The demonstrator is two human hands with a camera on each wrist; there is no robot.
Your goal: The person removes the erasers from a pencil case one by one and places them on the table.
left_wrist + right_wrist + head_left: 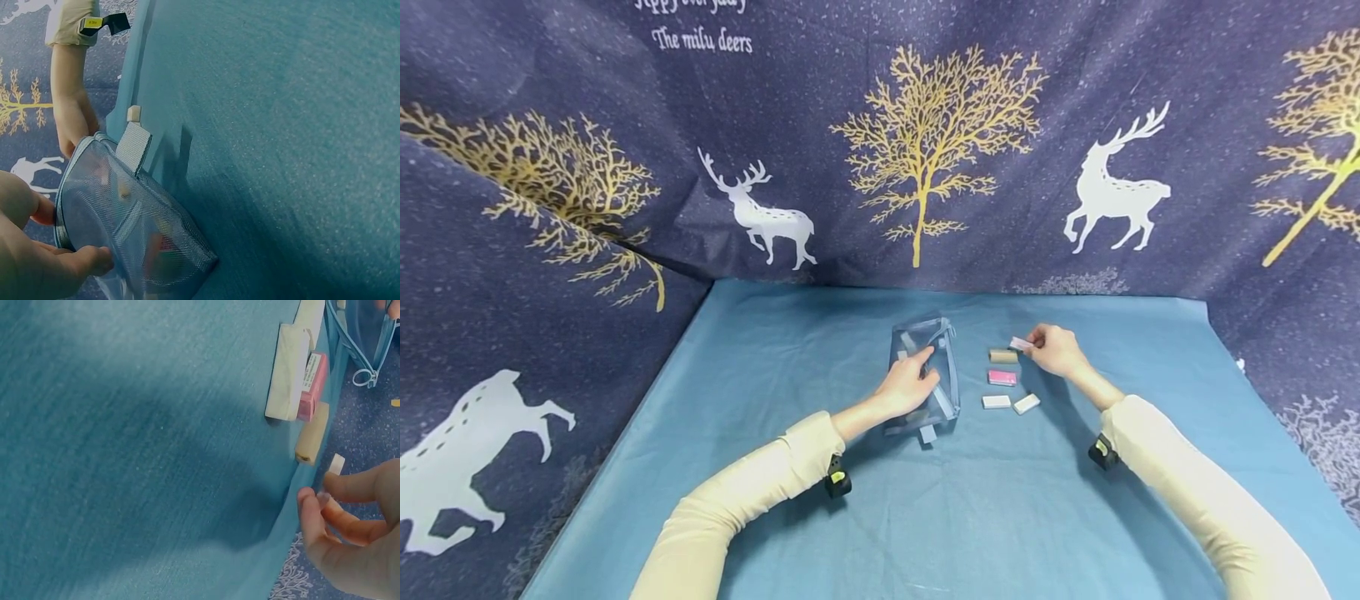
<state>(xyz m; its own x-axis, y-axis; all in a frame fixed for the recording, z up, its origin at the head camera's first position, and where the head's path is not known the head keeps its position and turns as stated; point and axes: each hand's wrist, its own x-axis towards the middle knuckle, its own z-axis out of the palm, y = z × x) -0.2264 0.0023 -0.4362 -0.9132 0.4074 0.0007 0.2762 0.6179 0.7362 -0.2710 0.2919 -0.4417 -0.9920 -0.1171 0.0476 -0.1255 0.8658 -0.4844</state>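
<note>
My left hand (907, 390) grips the zip edge of a blue see-through mesh pouch (165, 215) lying on the cloth. In the left wrist view the thumb and fingers take the pouch's edge between them. A few coloured items show blurred through the mesh. To the right of the pouch, my right hand (1056, 352) pinches a small pale eraser (1020, 343) between thumb and fingertips. Beside it lie a tan block-shaped eraser (1003, 357), a pink eraser (1002, 377) with a white label, a white eraser (996, 402) and a tilted white eraser (1026, 403).
A blue cloth (1000, 500) covers the table. Behind it hangs a dark blue curtain (820, 100) printed with deer and golden trees. A pale fabric tab (928, 434) sticks out from the pouch's near end. A metal zip ring (364, 377) hangs at its other end.
</note>
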